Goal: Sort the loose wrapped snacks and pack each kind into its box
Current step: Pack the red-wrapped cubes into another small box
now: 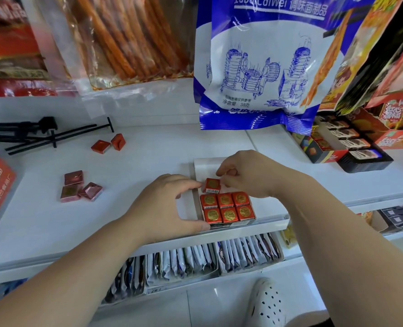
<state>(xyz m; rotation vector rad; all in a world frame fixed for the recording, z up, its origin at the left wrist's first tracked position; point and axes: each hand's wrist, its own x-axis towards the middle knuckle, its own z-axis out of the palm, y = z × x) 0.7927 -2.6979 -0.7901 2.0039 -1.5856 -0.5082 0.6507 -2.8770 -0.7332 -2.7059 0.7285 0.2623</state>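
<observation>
Right hand (250,175) is pinching a red wrapped snack (211,185) between thumb and curled fingertips, in the head view, and is holding it tilted over the far left part of the white box (210,165). Left hand (170,204) is gripping that box along its left wall, thumb at the near corner and fingers curved toward the far end, so the box is being braced at the shelf's front edge.

To do this step well, the held snack is probably best lowered flat, printed face up, with its near edge butting against the row already packed and its left side against the box wall. The left hand should be keeping the box from sliding, and the fingers are best released only once the piece is lying level, since a tilted one would be stealing room from its neighbours.

Inside the box, six red snacks (227,207) are lying in two rows of three, touching one another, and the far part is showing bare white. On the shelf, well apart to the left, two loose red snacks (108,143) are waiting near three pink snacks (80,186); which box is taking the pink kind I cannot tell. At the right, a dark tray (365,165) is holding wrapped bars, and below the shelf, white bins (251,269) are standing full of upright sachets.
</observation>
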